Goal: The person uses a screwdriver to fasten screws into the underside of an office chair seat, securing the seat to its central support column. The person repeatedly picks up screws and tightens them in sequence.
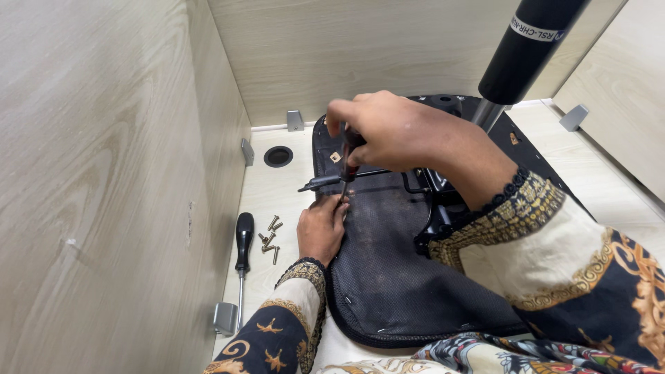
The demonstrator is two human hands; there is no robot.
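A: Status on the chair seat [395, 277]?

B: Upside down on the pale wooden floor, black fabric underside up, inside a box of wood-grain panels. Metal mechanism plate [443, 201] sitting on the seat's middle, black gas cylinder [526, 48] rising from it toward top right. Lever arm [325, 181] sticking out left of the plate.

A: Progress?

B: Mid-fastening, by the look of it. Screwdriver [348, 163] upright, tip down at the seat's left edge, on a screw too small to make out. Loose screws [270, 237] piled just left of the seat, so probably several not yet driven. Count of fitted ones: cannot tell, the plate being mostly hidden by the arm.

A: Hands?

B: Right hand [395, 131] above the seat, fist wrapped round the screwdriver handle, knuckles up, wrist bent down, forearm coming in from lower right in a patterned sleeve. Left hand [322, 228] low at the seat's left edge, fingers curled and pinched at the tip of the shaft, steadying it or the screw; palm down, touching the fabric.

A: Anything else nearby?

B: Second screwdriver [242, 249], black handle, lying left of the screws along the side panel. Round cable hole [278, 156] beyond the seat's far left corner. Small metal brackets [295, 120] at the panel joints.
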